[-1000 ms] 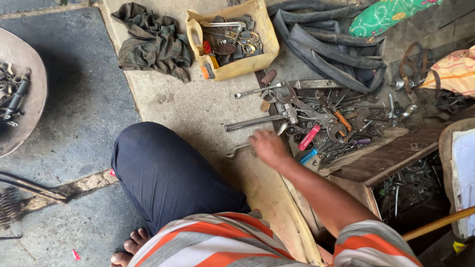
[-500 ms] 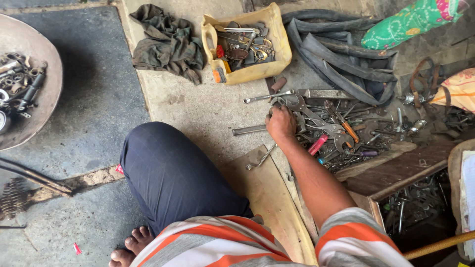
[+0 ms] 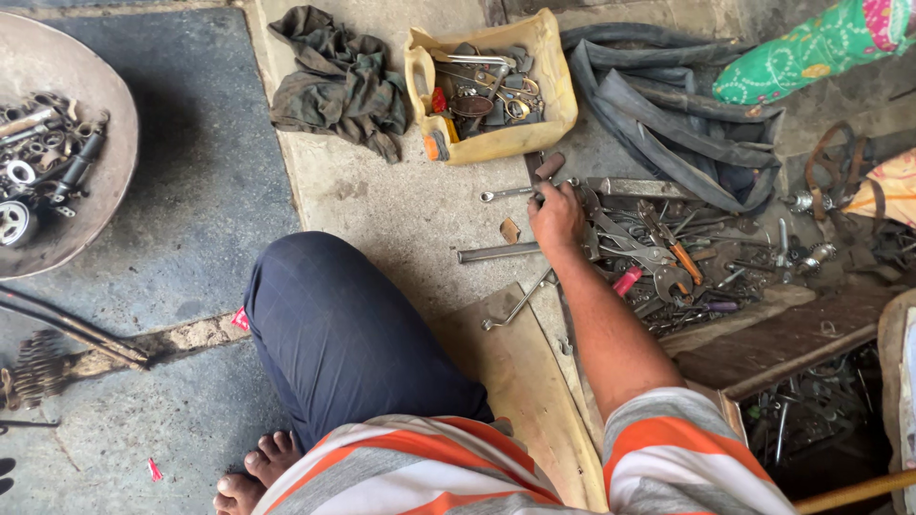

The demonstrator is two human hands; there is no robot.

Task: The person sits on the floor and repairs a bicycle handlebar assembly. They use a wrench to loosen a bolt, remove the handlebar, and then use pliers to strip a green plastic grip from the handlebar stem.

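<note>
Seated mechanic at a floor-level tool spread, seen from the head camera. At far left a shallow metal pan (image 3: 91,224) holds bearings, nuts and other small parts, well apart from the work; below it a chain sprocket (image 3: 36,367) lies on the concrete. Past the person's bent knee (image 3: 329,315), a crumpled dark rag (image 3: 336,81) lies on the cement slab beside a cut yellow plastic container (image 3: 556,91) filled with keys, pliers and small fittings. Centre: the right hand (image 3: 556,217) reaches forward, palm down, fingers curled onto the near edge of a loose tool pile (image 3: 668,253), at the end of a combination spanner (image 3: 510,194) that lies flat just below the container; whether the fingertips actually pinch the spanner or only rest on it cannot be told. A long steel bar (image 3: 496,253) lies just beside the wrist, and a bent wrench (image 3: 515,305) rests on the cardboard sheet (image 3: 515,391) nearer the body. The left hand is not in view. To lift one tool cleanly from such a heap, it is best taken by its free end and drawn toward the bare slab, so that neighbouring spanners and the orange-handled screwdriver (image 3: 682,257) are not dragged along. At right, a folded black inner tube (image 3: 668,105) borders the pile.
</note>
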